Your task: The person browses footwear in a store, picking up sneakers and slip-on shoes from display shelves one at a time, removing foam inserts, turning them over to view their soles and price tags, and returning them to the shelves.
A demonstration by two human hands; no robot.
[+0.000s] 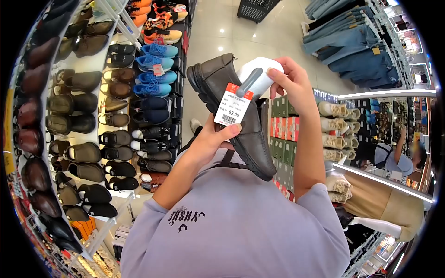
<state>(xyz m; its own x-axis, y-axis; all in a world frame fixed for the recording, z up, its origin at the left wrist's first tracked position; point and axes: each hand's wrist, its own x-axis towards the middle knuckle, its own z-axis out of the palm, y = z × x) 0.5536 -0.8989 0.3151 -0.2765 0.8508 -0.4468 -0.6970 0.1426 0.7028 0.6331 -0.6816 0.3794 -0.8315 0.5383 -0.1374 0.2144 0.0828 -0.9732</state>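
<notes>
A dark brown leather shoe [254,136] is held up in front of my chest, its toe pointing down and to the right. My left hand [214,139] grips its side, with the thumb on a red and white price tag [233,104] that reads 89.00. At the shoe's opening, my right hand [288,81] pinches white stuffing [262,69] between thumb and fingers. A grey plastic piece [251,82] lies against the white stuffing, just above the tag.
Shelves of shoes [83,157] line the left side, with blue sneakers [156,63] near the aisle. Folded jeans [345,46] are at the upper right. Shoe boxes [283,129] and a mirror [394,153] stand right. A black basket [256,10] is on the floor ahead.
</notes>
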